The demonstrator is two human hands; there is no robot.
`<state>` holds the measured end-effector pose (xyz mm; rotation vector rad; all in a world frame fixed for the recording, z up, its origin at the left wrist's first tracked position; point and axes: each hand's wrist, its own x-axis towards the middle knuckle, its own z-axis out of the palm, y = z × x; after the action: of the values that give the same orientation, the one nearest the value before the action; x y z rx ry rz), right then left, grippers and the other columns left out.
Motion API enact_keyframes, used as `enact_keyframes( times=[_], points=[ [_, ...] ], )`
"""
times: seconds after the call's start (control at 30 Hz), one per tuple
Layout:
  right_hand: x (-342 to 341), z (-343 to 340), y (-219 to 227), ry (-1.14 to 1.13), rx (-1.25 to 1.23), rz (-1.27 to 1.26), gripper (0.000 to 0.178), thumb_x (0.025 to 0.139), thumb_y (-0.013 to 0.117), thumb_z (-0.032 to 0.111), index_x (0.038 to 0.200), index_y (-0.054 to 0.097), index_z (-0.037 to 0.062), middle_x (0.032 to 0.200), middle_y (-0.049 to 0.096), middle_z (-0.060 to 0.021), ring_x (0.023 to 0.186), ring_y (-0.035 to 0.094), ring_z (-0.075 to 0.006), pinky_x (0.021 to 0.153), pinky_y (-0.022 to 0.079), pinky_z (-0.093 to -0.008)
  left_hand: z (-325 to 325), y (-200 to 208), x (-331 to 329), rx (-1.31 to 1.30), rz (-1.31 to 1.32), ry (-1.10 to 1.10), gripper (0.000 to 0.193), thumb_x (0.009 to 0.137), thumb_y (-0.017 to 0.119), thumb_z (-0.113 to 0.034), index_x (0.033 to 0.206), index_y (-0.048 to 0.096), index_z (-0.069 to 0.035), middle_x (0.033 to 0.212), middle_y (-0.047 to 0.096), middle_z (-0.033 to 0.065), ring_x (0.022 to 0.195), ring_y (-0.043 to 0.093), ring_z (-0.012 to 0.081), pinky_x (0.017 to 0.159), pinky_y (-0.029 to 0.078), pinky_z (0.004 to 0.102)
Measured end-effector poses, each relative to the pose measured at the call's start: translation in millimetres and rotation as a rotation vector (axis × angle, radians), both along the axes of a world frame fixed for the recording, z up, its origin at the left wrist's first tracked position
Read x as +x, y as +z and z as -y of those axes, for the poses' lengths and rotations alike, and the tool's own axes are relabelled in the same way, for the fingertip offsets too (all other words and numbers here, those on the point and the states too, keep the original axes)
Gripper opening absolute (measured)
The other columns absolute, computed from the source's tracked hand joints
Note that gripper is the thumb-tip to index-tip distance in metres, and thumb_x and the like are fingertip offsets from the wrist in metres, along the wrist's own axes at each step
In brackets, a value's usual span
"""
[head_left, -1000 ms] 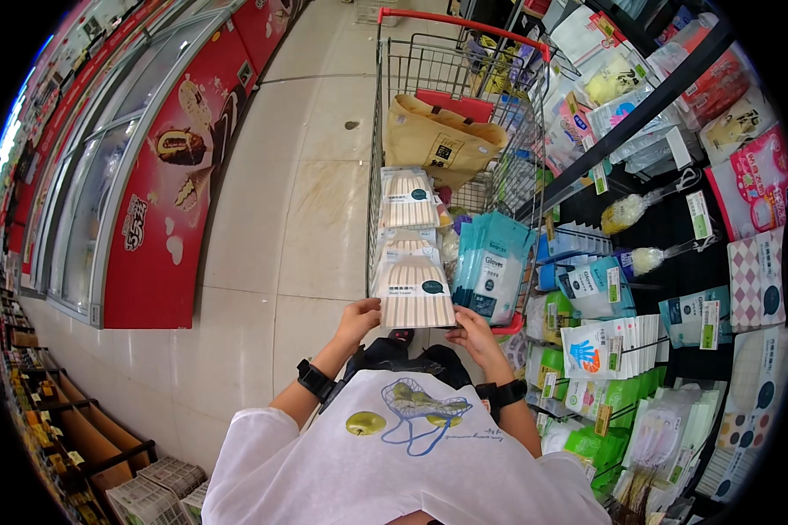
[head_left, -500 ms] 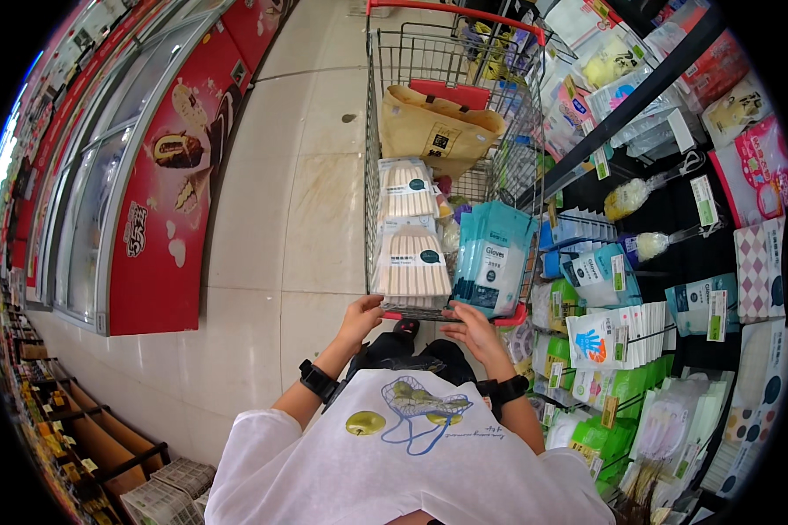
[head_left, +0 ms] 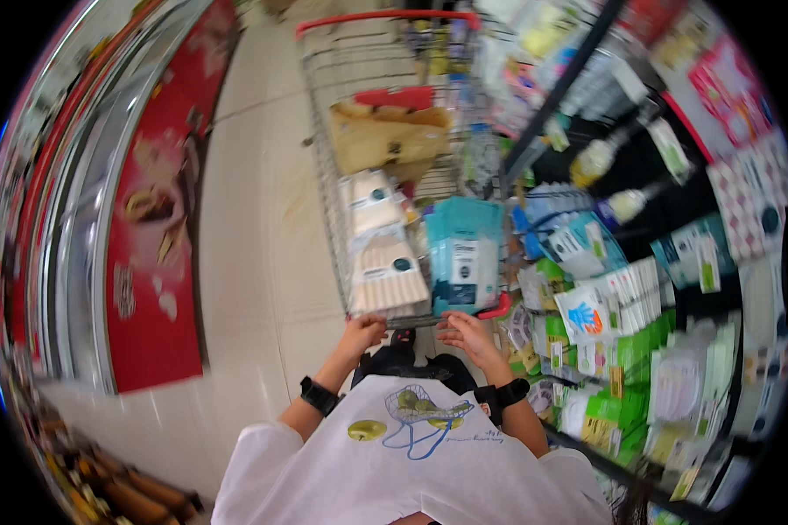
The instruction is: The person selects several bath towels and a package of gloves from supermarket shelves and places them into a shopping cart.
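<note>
viewed from my remote post, a wire shopping cart (head_left: 496,306) stands in an aisle, its red handle (head_left: 385,17) at the far end. i see the left hand (head_left: 364,332) just beside the cart's near edge, released, with fingers extended; whether the fingertips touch the rim, i cannot tell. the right hand (head_left: 467,334) is likewise released, fingers loosely bent, near the same edge. nearest the left hand, a striped white pack (head_left: 389,273) lies in the cart's near left part, a similar pack (head_left: 375,196) beyond it. to their right i note teal packs (head_left: 466,258), nearest the right hand. a tan bag (head_left: 385,140) occupies the far part. left: a red-sided cabinet (head_left: 153,262), blurred; right: hanging white packets (head_left: 617,302).
</note>
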<state>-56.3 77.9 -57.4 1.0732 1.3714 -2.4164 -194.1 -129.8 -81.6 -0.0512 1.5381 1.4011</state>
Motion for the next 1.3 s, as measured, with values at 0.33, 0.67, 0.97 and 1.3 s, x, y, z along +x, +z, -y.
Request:
enact_keyframes(
  times=[0.33, 0.67, 0.97, 1.3],
  points=[
    [133, -30, 22, -0.629, 0.148, -0.040, 0.032, 0.085, 0.048, 0.023, 0.110, 0.047, 0.0030, 0.095, 0.056, -0.0085, 0.079, 0.057, -0.0153, 0.071, 0.046, -0.0264, -133, 12, 17, 0.112, 0.066, -0.603, 0.025, 0.075, 0.055, -0.010, 0.099, 0.050, -0.001, 0.079, 0.059, 0.0065, 0.075, 0.057, 0.0137, 0.065, 0.043, 0.0220],
    [253, -2, 41, -1.179, 0.196, -0.034, 0.031, 0.083, 0.050, 0.020, 0.107, 0.048, 0.0017, 0.093, 0.058, -0.0103, 0.077, 0.059, -0.0176, 0.068, 0.048, -0.0260, -206, 19, 98, 0.145, 0.021, -0.990, 0.022, 0.077, 0.056, -0.012, 0.096, 0.053, -0.002, 0.077, 0.059, 0.0052, 0.072, 0.058, 0.0135, 0.062, 0.043, 0.0225],
    [325, -25, 33, -1.227, 0.295, -0.037, 0.028, 0.082, 0.051, 0.019, 0.105, 0.050, 0.0036, 0.090, 0.058, -0.0080, 0.077, 0.059, -0.0168, 0.068, 0.047, -0.0269, -219, 14, 166, 0.116, 0.014, -1.130, 0.025, 0.078, 0.055, -0.014, 0.099, 0.053, -0.001, 0.079, 0.060, 0.0069, 0.076, 0.059, 0.0155, 0.065, 0.044, 0.0232],
    [361, -39, 29, -1.127, 0.234, -0.026, 0.025, 0.082, 0.051, 0.019, 0.102, 0.051, 0.0027, 0.090, 0.058, -0.0084, 0.078, 0.059, -0.0166, 0.069, 0.047, -0.0266, -222, -22, 128, 0.200, -0.734, -0.753, 0.034, 0.063, 0.063, -0.009, 0.093, 0.054, 0.005, 0.088, 0.057, 0.0122, 0.080, 0.056, 0.0226, 0.073, 0.044, 0.0307]
  ],
)
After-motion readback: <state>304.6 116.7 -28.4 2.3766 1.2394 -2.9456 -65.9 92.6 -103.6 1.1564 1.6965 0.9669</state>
